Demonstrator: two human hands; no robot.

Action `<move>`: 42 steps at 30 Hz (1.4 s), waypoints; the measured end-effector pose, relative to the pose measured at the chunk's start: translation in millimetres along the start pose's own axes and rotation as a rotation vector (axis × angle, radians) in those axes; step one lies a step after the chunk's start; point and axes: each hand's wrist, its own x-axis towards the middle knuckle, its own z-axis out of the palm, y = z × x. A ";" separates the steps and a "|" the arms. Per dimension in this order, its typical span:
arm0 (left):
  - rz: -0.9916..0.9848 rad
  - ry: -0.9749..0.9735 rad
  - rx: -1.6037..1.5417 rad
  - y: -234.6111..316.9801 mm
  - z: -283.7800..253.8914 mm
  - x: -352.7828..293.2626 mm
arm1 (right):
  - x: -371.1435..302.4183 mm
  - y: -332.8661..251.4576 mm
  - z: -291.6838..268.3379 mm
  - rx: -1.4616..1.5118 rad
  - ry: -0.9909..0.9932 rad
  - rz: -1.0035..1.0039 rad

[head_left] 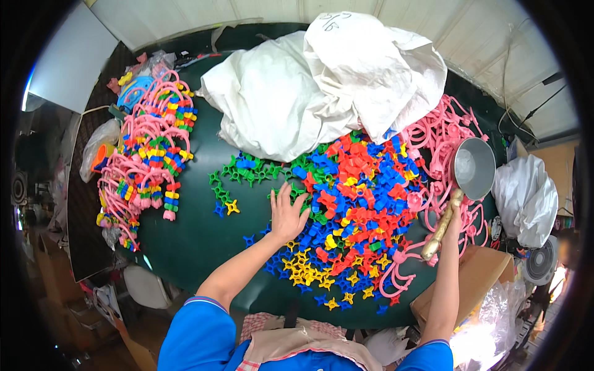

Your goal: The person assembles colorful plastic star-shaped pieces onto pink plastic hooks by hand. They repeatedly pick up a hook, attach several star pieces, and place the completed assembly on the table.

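My left hand (288, 213) is open, its fingers spread over the left edge of a heap of small plastic pieces. Beneath its fingertips lie green star-shaped connector pieces (260, 173). The heap holds red pieces (362, 216), blue pieces (393, 179) and yellow pieces (303, 266). On the right, my right hand (456, 216) is beside the gold, lumpy handle of a round grey metal dish (474, 168). Its fingers are hidden behind the handle and dish, so their grip does not show. Pink plastic tubes (433, 139) lie around that hand.
Large white sacks (266, 93) stand at the back of the dark green table (185, 247). Strung pink tubes with coloured pieces (148, 145) are piled at the left. A cardboard box (476, 278), a white bag (526, 198) and a fan (540, 263) are at the right.
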 end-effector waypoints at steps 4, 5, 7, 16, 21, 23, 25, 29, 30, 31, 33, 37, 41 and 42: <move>0.056 -0.137 -0.019 14.3 -9.5 -43.9 | 35.1 29.4 -96.1 -0.325 0.082 -0.241; 0.062 -0.147 -0.039 19.1 -13.6 -52.0 | 42.0 37.6 -127.2 -0.502 0.134 -0.344; -0.044 -0.084 -0.069 17.7 -23.2 -85.7 | 21.6 33.9 -82.3 -1.060 0.436 -0.633; -0.057 -0.344 0.047 55.6 1.7 -208.4 | -137.5 72.4 123.3 -1.108 -0.116 -0.755; 0.112 -0.302 -0.002 100.8 41.0 -161.2 | -185.9 83.2 141.7 -1.130 -0.169 -0.737; 0.116 -0.332 -0.033 119.9 63.7 -147.5 | -205.2 92.0 144.3 -1.074 -0.265 -0.599; -0.035 -0.390 -0.076 148.6 81.2 -124.2 | -231.4 89.3 150.6 -1.124 -0.326 -0.644; 0.085 -0.334 -0.197 155.4 79.4 -105.8 | -259.2 94.8 125.1 -0.880 -0.618 -0.648; 0.110 -0.316 -0.229 158.2 75.5 -103.2 | -257.7 91.5 105.7 -0.843 -0.553 -0.693; 0.131 -0.292 -0.256 160.7 69.1 -101.7 | -250.6 85.0 81.5 -0.801 -0.495 -0.742; 0.157 -0.374 -0.259 154.5 28.8 -112.8 | -228.6 107.6 2.9 -0.643 -0.128 -0.401; 0.431 -0.547 -0.313 94.2 -1.7 -205.4 | -193.1 150.4 -135.5 -1.384 0.339 -0.460; 0.639 -0.557 -0.139 66.5 22.3 -235.9 | -182.7 179.5 -152.0 -1.410 0.293 -0.419; 0.643 -0.538 -0.089 77.8 29.7 -216.0 | -170.6 188.2 -169.8 -1.362 0.267 -0.572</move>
